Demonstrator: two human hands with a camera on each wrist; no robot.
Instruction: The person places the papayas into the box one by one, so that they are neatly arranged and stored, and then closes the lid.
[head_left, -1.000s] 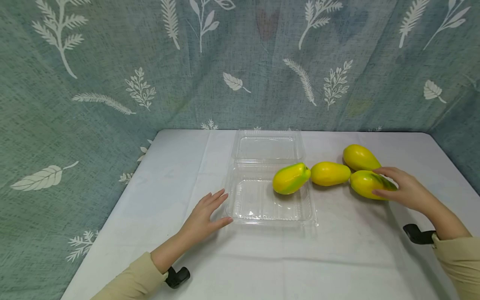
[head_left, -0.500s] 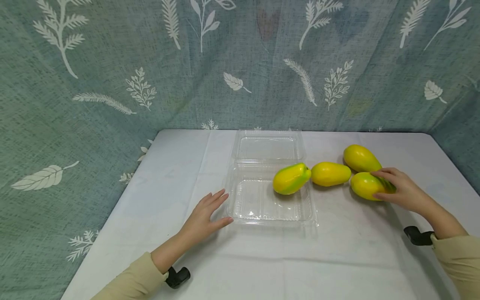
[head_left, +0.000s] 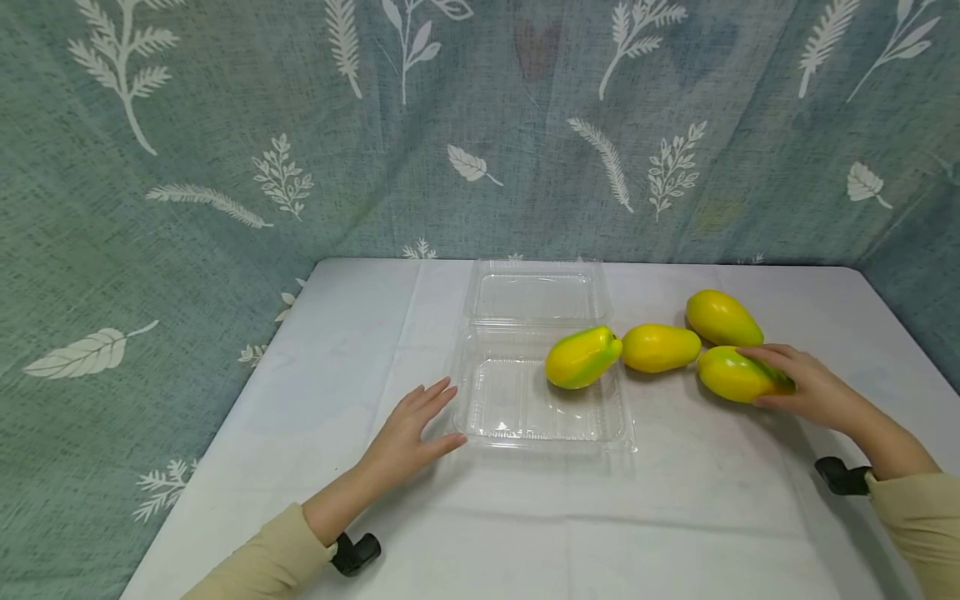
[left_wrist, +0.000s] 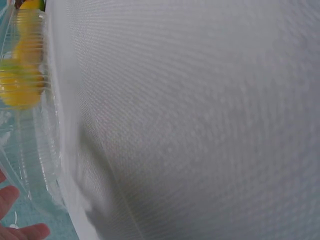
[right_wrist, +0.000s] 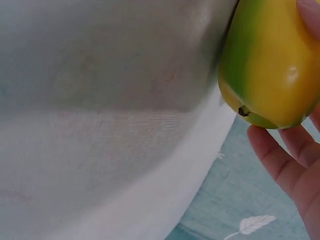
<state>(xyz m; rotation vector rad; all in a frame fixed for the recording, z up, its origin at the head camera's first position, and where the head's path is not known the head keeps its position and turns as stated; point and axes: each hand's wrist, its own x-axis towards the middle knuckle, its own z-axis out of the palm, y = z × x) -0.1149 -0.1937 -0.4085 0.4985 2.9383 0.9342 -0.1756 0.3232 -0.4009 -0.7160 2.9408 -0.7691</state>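
Observation:
My right hand point(head_left: 813, 385) grips a yellow-green papaya point(head_left: 735, 375) at its right end, thumb on the near side and fingers over the top. In the right wrist view that papaya point(right_wrist: 270, 70) shows a dark spot at its end, with fingertips against it. My left hand point(head_left: 405, 437) lies with spread, straight fingers at the left rim of a clear plastic clamshell box point(head_left: 495, 408), holding nothing. The box stands open, its lid point(head_left: 536, 296) folded back. One papaya point(head_left: 581, 358) sits in the box's right part, its green end over the rim.
Another papaya point(head_left: 660, 347) lies just right of the box. Behind the gripped one rests a further papaya point(head_left: 722, 317). A white cloth point(head_left: 570, 533) covers the table, and a leaf-patterned teal curtain point(head_left: 480, 125) hangs behind it.
The papaya under my right hand has shifted slightly toward me and turned a little, now showing more yellow. My left hand and the box have stayed in place.

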